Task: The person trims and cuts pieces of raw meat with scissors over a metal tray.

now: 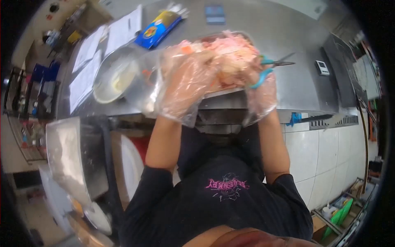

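A metal tray (225, 94) heaped with pale pink raw meat (232, 47) lies on the steel table in front of me. Both my hands wear loose clear plastic gloves. My left hand (187, 80) is closed at the near left side of the heap, its fingertips blurred against a piece of the meat. At the tray's right end, my right hand (263, 92) is closed around a pair of scissors (265, 74) with teal handles. Their blades point right, slightly apart, away from the meat. The fingers of the right hand are partly hidden by the handles and glove.
A metal bowl (105, 88) with pale residue stands left of the tray. Papers (86, 78), a blue and yellow packet (158, 29) and a blue object (215, 15) lie farther back. A small white device (322, 67) sits right. Below left stands a metal container (74, 156).
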The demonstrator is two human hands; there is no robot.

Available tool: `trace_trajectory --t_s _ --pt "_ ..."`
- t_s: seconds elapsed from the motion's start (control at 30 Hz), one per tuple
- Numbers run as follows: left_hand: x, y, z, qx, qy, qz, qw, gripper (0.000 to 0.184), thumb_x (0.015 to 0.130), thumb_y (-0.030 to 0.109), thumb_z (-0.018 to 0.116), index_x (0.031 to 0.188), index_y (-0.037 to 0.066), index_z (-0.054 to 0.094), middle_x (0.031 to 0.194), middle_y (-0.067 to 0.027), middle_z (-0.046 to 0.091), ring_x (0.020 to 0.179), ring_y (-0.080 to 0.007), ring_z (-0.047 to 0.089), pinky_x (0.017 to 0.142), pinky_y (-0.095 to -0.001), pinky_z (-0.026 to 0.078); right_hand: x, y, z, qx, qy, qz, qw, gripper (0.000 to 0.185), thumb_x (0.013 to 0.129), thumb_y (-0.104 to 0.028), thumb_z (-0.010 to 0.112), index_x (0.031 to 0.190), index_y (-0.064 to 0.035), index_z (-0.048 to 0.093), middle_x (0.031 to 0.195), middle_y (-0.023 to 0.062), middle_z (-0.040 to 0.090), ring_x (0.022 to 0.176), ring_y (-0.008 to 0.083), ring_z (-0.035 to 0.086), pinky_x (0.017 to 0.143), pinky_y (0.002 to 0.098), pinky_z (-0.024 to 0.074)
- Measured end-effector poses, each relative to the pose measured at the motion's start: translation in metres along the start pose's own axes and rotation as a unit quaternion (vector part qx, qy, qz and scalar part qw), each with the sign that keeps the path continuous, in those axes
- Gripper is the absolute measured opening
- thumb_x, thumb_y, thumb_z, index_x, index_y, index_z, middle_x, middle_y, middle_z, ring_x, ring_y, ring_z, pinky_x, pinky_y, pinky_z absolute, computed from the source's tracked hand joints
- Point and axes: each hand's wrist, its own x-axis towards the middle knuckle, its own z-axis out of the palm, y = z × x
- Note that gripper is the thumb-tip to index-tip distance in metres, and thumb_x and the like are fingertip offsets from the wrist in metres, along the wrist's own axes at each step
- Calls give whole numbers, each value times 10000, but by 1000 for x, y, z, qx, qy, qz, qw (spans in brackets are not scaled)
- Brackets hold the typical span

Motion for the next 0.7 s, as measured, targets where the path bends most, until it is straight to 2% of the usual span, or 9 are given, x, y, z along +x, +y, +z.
trace_trajectory --t_s 0.1,0.27,0.3,0.4,0.43,0.5,0.6,0.67,0.7 --pt "0 -1 -1 31 10 49 998 325 982 325 615 1047 13 681 929 -127 681 685 -205 620 700 -345 514 0 -10 9 75 36 56 995 248 897 44 645 1040 -107 510 980 20 552 838 161 622 711 309 575" --pt "8 -5 2 32 -22 179 983 323 985 326 611 1046 17 682 932 -127 682 666 -197 614 705 -342 512 1 4 -9 106 23 32 994 265 900 33 653 1065 -123 516 967 4 550 857 143 617 695 303 572" --pt "8 -10 5 -36 -52 155 986 288 982 306 618 1051 33 675 936 -129 680 641 -195 613 702 -340 508 2 3 -10 124 21 17 992 266 900 25 659 1067 -127 519 960 -2 546 854 138 616 691 303 571" --pt "10 -1 -6 -38 -97 99 990 242 965 257 629 1045 34 676 928 -123 685 653 -170 630 676 -326 513 -1 -10 1 70 42 16 997 253 897 13 674 1047 -130 528 947 -10 543 836 133 614 679 294 566" --pt "9 -7 -2 -34 -88 80 992 242 965 257 629 1045 34 676 928 -123 685 653 -170 630 676 -326 513 4 0 -17 19 9 5 1000 255 893 0 690 1036 -134 526 945 -8 546 839 126 608 667 285 562" --pt "15 -16 9 -117 -29 131 984 216 931 223 652 1017 28 687 892 -124 694 649 -153 642 633 -306 514 2 -7 -7 16 17 -11 1000 268 896 9 688 1028 -138 507 933 6 565 838 133 640 657 296 582" --pt "15 -1 6 -210 -5 38 977 211 898 202 675 993 14 692 853 -119 702 638 -142 642 602 -290 511 9 -3 -7 16 16 -7 1000 273 902 18 680 1024 -135 490 930 18 579 835 149 662 645 308 610" --pt "17 0 9 -153 10 67 986 219 891 209 694 997 18 702 840 -113 705 640 -144 640 607 -292 511 8 -4 -14 5 30 -20 999 274 905 22 674 1024 -133 482 933 23 588 833 158 671 640 314 624" --pt "19 -6 12 -112 47 113 986 225 899 220 693 1010 26 708 842 -114 704 662 -137 643 628 -295 515 8 -5 -15 0 17 1 1000 287 890 -17 715 1076 -101 513 1010 23 586 923 149 648 746 306 591"
